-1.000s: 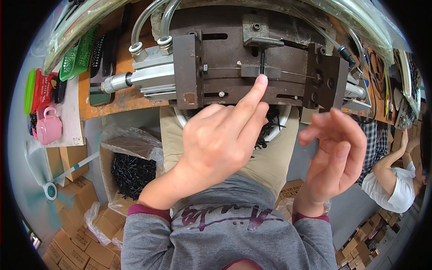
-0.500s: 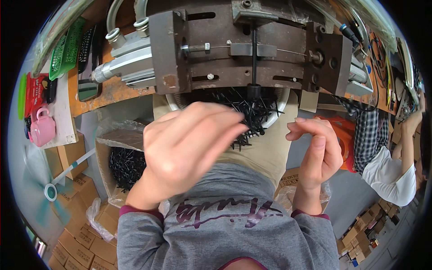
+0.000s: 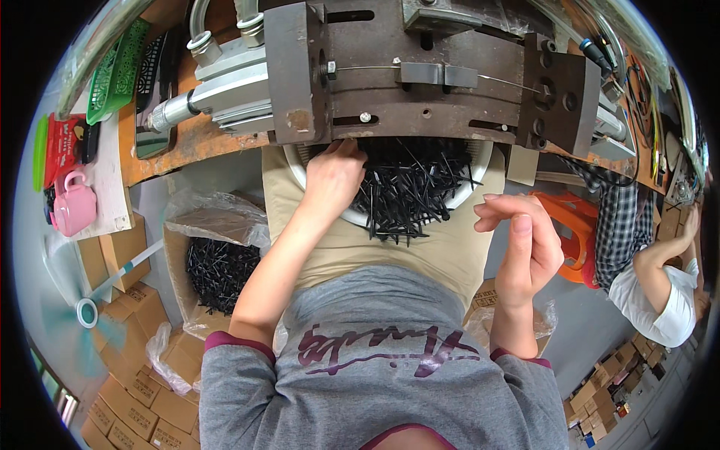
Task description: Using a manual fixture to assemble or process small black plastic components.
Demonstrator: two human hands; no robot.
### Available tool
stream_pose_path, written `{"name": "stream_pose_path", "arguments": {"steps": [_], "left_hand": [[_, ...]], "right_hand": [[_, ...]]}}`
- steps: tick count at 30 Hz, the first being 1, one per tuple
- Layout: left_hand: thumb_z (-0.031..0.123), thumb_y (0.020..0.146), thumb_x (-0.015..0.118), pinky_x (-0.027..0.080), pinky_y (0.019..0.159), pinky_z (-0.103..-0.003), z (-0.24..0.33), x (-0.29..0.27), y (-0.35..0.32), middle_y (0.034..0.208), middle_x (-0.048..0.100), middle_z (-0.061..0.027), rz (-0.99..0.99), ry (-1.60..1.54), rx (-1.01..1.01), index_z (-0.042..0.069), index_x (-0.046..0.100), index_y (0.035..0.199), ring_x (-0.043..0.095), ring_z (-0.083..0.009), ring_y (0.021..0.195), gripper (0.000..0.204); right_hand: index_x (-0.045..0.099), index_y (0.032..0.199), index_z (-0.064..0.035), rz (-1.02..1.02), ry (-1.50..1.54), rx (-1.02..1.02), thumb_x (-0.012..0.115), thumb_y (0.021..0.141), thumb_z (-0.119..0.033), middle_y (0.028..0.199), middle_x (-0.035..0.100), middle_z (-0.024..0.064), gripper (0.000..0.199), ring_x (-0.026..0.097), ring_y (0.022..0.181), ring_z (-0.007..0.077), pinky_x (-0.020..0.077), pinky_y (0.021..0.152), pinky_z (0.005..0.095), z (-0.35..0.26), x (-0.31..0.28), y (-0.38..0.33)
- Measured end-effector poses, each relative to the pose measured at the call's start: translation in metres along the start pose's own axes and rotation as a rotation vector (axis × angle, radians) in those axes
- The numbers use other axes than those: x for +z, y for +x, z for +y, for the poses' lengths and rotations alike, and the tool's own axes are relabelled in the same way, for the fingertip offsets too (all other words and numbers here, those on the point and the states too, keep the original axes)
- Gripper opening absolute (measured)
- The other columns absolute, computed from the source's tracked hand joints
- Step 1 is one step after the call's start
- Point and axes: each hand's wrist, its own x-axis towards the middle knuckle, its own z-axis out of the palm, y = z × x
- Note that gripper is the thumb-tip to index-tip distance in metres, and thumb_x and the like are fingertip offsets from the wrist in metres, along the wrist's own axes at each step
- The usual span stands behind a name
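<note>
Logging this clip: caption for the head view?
Left hand reaches into a lap basin of black pins below a metal fixture; right hand raised, empty.

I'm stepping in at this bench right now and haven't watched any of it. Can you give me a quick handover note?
Left hand: reaching into the white bowl on the lap, fingers down among the black pins; whether it grips any is hidden.
Right hand: raised clear of the bowl, fingers loosely curled, nothing visible in it.
Metal fixture: on the bench edge directly above the bowl, with a thin wire running across it.
More black pins sit in the bag-lined box to the left.
Done: cannot tell from this view.
Left: the bowl is well filled.
</note>
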Motion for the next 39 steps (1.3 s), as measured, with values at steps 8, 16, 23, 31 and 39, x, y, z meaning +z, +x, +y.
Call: {"name": "stream_pose_path", "arguments": {"steps": [8,16,23,31,39], "left_hand": [[0.008,0.07,0.077,0.056,0.076,-0.038,-0.009,0.004,0.001,0.097,0.064,-0.0059,0.025,-0.084,0.107,0.005,0.07,0.091,0.066,-0.0274,0.093,0.022],[0.006,0.075,0.074,0.056,0.072,-0.034,0.0,-0.014,0.004,0.095,0.067,-0.0066,0.057,-0.11,0.081,0.005,0.068,0.1,0.068,-0.0256,0.084,0.026],[0.0,0.083,0.075,0.058,0.07,-0.029,0.024,-0.078,-0.005,0.094,0.074,-0.0145,-0.251,-1.147,-0.478,-0.006,0.068,0.1,0.073,-0.0192,0.076,0.019],[-0.01,0.086,0.07,0.063,0.082,-0.035,0.052,-0.112,-0.016,0.099,0.072,-0.0235,-0.193,-1.688,-0.392,-0.01,0.067,0.098,0.074,-0.0302,0.092,0.012],[-0.012,0.079,0.073,0.064,0.083,-0.043,0.063,-0.125,-0.019,0.096,0.069,-0.0232,-0.11,-1.539,-0.275,-0.009,0.068,0.098,0.072,-0.034,0.094,0.02]], "right_hand": [[0.07,0.102,0.0076,-0.017,-0.004,-0.007,0.054,0.1,-0.007,0.089,0.07,0.0157,0.022,0.067,0.071,0.0176,0.0539,0.066,0.0265,0.003,0.006,0.001],[0.07,0.101,0.0071,-0.018,-0.014,-0.011,0.055,0.099,-0.006,0.089,0.07,0.0157,0.02,0.067,0.071,0.0176,0.0529,0.066,0.0264,0.005,0.008,0.001],[0.071,0.101,0.0058,-0.064,-0.044,0.063,0.063,0.093,-0.002,0.09,0.071,0.014,0.013,0.067,0.073,0.0161,0.0527,0.067,0.0262,0.009,0.013,-0.002],[0.065,0.114,0.0071,-0.214,0.446,0.523,0.071,0.089,0.002,0.1,0.072,0.0143,0.026,0.072,0.09,0.0178,0.0576,0.08,0.0282,0.001,0.023,-0.01],[0.065,0.108,0.0101,-0.174,0.507,0.384,0.069,0.087,0.01,0.104,0.071,0.019,0.021,0.073,0.092,0.0234,0.0609,0.083,0.0314,-0.005,0.022,-0.012]]}}
